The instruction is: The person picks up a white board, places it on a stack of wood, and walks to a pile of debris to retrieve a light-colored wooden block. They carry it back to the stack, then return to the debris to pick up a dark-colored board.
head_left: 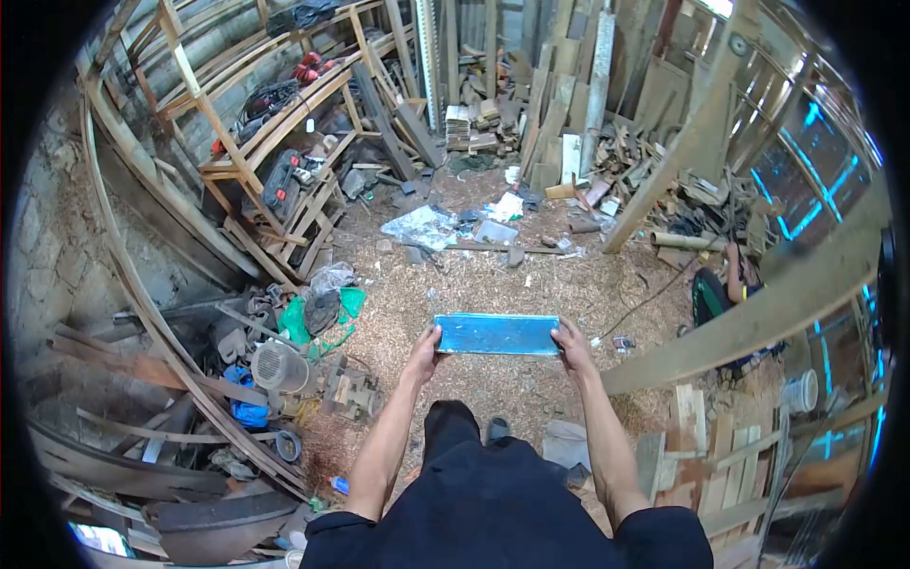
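Note:
Out in front of my body, a flat blue rectangular panel [498, 334] is held level between both hands. It has a shiny, speckled surface and pale edges; its material I cannot make out. My left hand [424, 355] grips the left end, thumb on the upper face. At the right end my right hand [573, 347] is closed in the same way. The fingers under the panel are hidden. Below it lies a floor [455, 284] covered in wood shavings.
A wooden shelf [284, 123] with tools stands at the left. A thick wooden beam [758, 332] crosses the right side. Behind it crouches a person [725, 294]. Plastic sheeting [422, 226], a white bucket [280, 368] and scrap timber [701, 194] lie around.

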Tool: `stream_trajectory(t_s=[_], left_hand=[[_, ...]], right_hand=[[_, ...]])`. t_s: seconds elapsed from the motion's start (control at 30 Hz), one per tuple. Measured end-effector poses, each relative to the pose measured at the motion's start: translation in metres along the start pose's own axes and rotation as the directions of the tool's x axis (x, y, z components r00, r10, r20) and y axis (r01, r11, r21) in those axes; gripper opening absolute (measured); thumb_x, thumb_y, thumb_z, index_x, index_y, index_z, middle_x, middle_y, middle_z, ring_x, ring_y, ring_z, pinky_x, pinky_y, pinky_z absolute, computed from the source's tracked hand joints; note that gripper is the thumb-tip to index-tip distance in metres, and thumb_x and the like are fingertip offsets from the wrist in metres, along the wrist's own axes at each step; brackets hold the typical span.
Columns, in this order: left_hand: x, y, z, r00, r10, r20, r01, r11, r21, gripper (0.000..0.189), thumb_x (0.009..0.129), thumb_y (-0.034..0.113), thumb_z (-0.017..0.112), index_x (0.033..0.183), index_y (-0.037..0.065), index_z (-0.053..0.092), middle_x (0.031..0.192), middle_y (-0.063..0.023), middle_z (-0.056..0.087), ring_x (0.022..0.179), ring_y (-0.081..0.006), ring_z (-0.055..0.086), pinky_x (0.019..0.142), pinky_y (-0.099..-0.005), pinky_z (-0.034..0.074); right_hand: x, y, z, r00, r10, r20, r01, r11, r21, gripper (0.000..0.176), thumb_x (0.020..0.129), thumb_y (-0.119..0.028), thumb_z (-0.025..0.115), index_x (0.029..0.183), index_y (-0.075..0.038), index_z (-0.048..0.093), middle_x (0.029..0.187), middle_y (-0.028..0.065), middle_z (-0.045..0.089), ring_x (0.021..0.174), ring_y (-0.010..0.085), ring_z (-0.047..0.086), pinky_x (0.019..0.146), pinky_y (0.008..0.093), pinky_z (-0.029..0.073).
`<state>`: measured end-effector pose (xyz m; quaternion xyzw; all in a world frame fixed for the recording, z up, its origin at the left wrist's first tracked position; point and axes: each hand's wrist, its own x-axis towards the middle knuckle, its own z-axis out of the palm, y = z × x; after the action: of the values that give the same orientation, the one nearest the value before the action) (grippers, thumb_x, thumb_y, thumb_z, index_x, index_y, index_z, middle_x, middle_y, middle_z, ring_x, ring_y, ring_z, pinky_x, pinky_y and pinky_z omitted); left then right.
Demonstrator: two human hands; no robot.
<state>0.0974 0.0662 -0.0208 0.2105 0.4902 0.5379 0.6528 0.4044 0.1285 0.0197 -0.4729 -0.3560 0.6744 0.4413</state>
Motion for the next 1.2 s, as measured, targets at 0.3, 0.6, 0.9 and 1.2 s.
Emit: stream_trajectory(t_s=[0.3, 0.6, 0.9, 1.2], left_hand=[[0.131, 0.049, 0.015, 0.994, 0.015, -0.106, -0.022, 0.997, -0.071, 0.029, 0.086, 0.032, 0.042, 0.106, 0.011, 0.048, 0.089, 0.0008, 0.057, 0.076, -0.0093, 0.055, 0.064, -0.0279, 0.047], [0.327, 0.134, -0.005, 0.998, 0.019, -0.058, -0.027, 0.990, -0.138, 0.031, 0.083, 0.027, 0.050, 0.109, 0.009, 0.048, 0.090, -0.0011, 0.057, 0.077, -0.0111, 0.055, 0.067, -0.0268, 0.045], [0.470, 0.230, -0.017, 0.997, 0.012, -0.080, -0.020, 0.996, -0.091, 0.036, 0.083, 0.023, 0.052, 0.112, 0.005, 0.044, 0.092, -0.0020, 0.056, 0.078, -0.0099, 0.054, 0.065, -0.0244, 0.045], [0.639, 0.294, -0.017, 0.994, 0.019, -0.109, -0.031, 0.994, -0.107, 0.030, 0.084, 0.022, 0.050, 0.109, 0.005, 0.044, 0.096, -0.0045, 0.056, 0.084, -0.0135, 0.055, 0.073, -0.0285, 0.045]], right_hand=[[0.162, -0.046, 0.012, 0.985, 0.083, 0.150, -0.053, 0.979, -0.194, 0.030, 0.082, -0.020, 0.052, 0.106, -0.003, 0.049, 0.093, 0.0033, 0.056, 0.080, 0.0095, 0.052, 0.065, 0.0213, 0.041], [0.335, -0.082, 0.052, 0.978, 0.191, 0.084, -0.178, 0.974, -0.143, 0.023, 0.080, -0.017, 0.054, 0.099, -0.005, 0.052, 0.074, -0.0014, 0.054, 0.057, 0.0047, 0.047, 0.044, 0.0179, 0.035], [0.478, -0.122, 0.106, 0.955, 0.265, 0.137, -0.238, 0.954, -0.182, 0.032, 0.078, -0.014, 0.055, 0.107, -0.003, 0.051, 0.085, 0.0024, 0.056, 0.067, 0.0077, 0.051, 0.049, 0.0199, 0.038], [0.663, -0.194, 0.133, 0.797, 0.499, 0.340, -0.315, 0.824, -0.470, 0.034, 0.078, -0.019, 0.058, 0.108, -0.005, 0.054, 0.089, 0.0017, 0.058, 0.070, 0.0085, 0.053, 0.056, 0.0207, 0.044]])
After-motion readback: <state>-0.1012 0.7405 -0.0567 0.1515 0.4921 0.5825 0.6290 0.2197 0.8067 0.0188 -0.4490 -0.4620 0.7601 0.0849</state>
